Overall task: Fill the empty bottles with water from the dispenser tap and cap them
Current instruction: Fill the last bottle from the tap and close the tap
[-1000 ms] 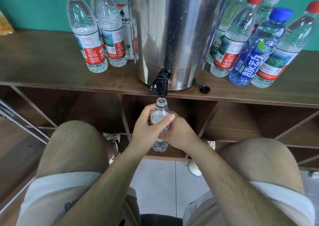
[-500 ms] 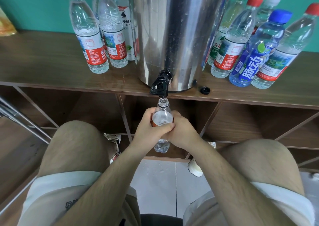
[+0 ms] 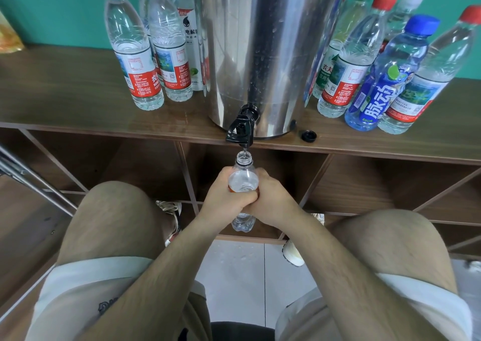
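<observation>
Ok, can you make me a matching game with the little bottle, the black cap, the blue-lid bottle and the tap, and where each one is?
Things:
1. little bottle
2. black cap
3. blue-lid bottle
4. tap

Places:
A. lying loose on the shelf, right of the dispenser
B. low on the dispenser's front
C. held by the left hand and right hand, mouth open
D. standing capped towards the shelf's right end

Pairs: 1-C, 2-A, 3-D, 4-B

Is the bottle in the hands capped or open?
Open: the bottle shows a bare mouth below the tap; a black cap lies nearby.
</observation>
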`<state>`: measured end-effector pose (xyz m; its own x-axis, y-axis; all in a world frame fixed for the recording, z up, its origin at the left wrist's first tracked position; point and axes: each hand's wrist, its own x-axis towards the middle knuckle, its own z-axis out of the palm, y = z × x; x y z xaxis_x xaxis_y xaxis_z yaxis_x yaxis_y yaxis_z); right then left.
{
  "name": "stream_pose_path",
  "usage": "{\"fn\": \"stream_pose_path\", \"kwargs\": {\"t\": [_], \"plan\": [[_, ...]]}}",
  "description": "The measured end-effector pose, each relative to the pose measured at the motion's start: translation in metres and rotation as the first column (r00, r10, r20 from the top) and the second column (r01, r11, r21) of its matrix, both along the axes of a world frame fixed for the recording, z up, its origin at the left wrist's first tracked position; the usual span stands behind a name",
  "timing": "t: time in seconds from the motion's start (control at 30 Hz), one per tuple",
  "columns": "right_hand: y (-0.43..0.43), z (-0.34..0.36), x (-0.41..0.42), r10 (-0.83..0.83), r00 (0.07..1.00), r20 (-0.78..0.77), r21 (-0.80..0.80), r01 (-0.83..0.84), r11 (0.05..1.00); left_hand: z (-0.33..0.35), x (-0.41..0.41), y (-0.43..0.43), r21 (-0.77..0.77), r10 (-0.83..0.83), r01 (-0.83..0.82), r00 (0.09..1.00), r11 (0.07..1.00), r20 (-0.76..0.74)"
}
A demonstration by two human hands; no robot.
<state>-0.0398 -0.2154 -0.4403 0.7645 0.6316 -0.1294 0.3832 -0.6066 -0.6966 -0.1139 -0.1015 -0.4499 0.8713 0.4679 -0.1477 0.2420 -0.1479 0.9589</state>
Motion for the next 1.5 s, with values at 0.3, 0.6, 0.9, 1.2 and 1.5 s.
{"fn": "stream_pose_path", "kwargs": {"t": [0.3, 0.6, 0.9, 1.2, 1.5], "plan": [[0.003, 0.002, 0.001, 0.044, 0.999, 0.025, -0.063, -0.042, 0.997, -0.006, 0.005, 0.002, 0.072, -0.011, 0.012, 1.000, 0.997, -0.008], [0.005, -0.002, 0.003, 0.062, 0.998, 0.027, -0.104, -0.059, 0.993, -0.013, 0.007, 0.004, 0.103, -0.001, 0.002, 1.000, 0.995, -0.010], [0.004, -0.002, 0.006, 0.064, 0.998, 0.027, -0.129, -0.060, 0.990, -0.019, 0.009, 0.005, 0.114, 0.009, -0.006, 1.000, 0.993, -0.025], [0.006, -0.005, 0.005, 0.081, 0.996, 0.031, -0.128, -0.077, 0.989, -0.023, 0.010, 0.007, 0.121, -0.001, 0.008, 0.999, 0.993, -0.052], [0.005, -0.006, 0.005, 0.096, 0.994, 0.059, -0.155, -0.086, 0.984, -0.023, 0.010, 0.006, 0.128, 0.001, 0.006, 0.999, 0.992, -0.053]]}}
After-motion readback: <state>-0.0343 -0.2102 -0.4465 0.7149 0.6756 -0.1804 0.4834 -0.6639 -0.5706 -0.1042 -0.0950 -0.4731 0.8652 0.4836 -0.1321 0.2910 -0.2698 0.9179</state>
